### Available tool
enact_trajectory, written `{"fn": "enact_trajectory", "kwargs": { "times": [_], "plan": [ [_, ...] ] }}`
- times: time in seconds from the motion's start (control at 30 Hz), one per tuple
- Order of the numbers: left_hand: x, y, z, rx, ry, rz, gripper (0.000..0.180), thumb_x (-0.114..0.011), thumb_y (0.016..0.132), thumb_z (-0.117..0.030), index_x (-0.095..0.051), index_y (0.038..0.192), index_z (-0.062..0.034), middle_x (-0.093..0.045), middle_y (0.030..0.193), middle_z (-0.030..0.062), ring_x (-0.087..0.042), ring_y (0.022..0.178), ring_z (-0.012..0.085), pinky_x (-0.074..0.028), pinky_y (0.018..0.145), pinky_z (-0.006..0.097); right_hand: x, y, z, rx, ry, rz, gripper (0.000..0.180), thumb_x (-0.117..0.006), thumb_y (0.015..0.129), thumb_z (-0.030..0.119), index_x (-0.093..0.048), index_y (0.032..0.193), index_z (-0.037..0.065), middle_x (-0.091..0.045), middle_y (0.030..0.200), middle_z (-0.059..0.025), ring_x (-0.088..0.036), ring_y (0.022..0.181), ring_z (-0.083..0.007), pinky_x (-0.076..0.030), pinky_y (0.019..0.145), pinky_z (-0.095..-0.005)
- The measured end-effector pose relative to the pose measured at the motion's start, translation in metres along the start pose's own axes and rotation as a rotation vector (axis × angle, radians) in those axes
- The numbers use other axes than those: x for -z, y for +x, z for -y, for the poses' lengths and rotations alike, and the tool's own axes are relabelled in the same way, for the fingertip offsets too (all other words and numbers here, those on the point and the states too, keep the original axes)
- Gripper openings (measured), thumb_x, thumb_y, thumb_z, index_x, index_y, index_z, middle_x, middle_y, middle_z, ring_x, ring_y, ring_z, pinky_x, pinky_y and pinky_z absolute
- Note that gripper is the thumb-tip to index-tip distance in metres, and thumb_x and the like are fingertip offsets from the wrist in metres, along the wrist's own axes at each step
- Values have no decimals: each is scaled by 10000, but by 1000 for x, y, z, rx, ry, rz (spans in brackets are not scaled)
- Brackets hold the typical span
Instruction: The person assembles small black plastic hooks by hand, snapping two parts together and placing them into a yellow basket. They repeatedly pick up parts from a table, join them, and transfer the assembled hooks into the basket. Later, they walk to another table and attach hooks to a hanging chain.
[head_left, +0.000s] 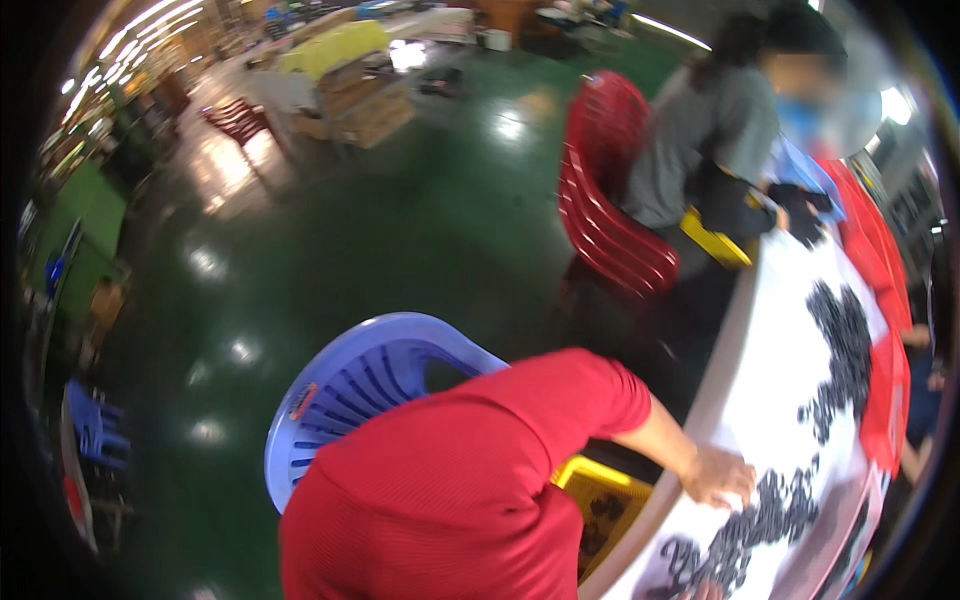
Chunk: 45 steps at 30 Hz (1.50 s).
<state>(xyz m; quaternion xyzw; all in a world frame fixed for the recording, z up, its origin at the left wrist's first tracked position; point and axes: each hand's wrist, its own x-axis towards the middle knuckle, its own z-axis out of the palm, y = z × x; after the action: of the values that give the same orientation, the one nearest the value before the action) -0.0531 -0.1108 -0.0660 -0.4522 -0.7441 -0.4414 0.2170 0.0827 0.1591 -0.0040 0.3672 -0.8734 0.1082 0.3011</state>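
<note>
My left hand (716,476) reaches from a red sleeve over the white tabletop (735,415). Its fingers are curled down at the edge of a heap of small black loop-shaped pieces (765,520). Anything between the fingertips is hidden. Only a sliver of my right hand (706,591) shows at the bottom edge, beside the near black pieces, and its grip cannot be made out. A second heap of black pieces (843,335) lies farther along the table. Below the table edge, a yellow basket (640,490) holds some dark pieces.
A blue plastic chair (345,380) stands behind my arm. Across the table's far end, a person in grey (705,130) handles something black, beside stacked red chairs (610,190). Red cloth (880,385) runs along the table's right side. Green floor (420,220) spreads left.
</note>
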Motion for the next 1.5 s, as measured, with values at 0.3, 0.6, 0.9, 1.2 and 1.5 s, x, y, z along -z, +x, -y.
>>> {"fn": "enact_trajectory", "kwargs": {
  "times": [0.3,0.6,0.9,1.2,1.5],
  "plan": [
    [9,153,-236,-707,-377,459,256,-631,736,-135,-646,991,-112,-636,972,58,-576,991,237,-482,822,374,3,-8,22,-225,-155,-25,255,-549,912,120,-611,1121,-12,-608,1101,-170,-574,1039,-372,-443,913,-503],
    [-22,167,-312,-780,-540,801,174,-628,744,-119,-634,914,-84,-634,912,65,-594,921,221,-493,782,360,19,-18,51,-397,-254,-21,263,-576,852,27,-625,1111,20,-600,1121,-153,-570,1052,-350,-449,908,-465],
    [-23,152,-321,-916,-621,989,99,-625,751,-104,-621,838,-57,-631,852,71,-611,850,205,-505,742,346,14,-14,90,-582,-311,-74,331,-604,793,-65,-640,1100,53,-593,1142,-137,-567,1066,-327,-456,903,-426],
    [23,142,-129,-275,-282,454,164,-643,846,-37,-692,1002,-38,-699,977,91,-658,863,241,-509,746,330,19,-30,149,-1268,-214,-306,318,-587,848,-29,-600,1163,7,-569,1185,-158,-556,1110,-300,-457,948,-376],
    [-10,11,-19,155,-121,432,347,-525,947,-67,-542,1287,-2,-531,1320,160,-522,1180,283,-415,971,368,-50,-11,124,-960,-215,-400,280,-646,732,169,-648,1001,89,-601,1093,-99,-569,1053,-295,-424,944,-465]
  ]
}}
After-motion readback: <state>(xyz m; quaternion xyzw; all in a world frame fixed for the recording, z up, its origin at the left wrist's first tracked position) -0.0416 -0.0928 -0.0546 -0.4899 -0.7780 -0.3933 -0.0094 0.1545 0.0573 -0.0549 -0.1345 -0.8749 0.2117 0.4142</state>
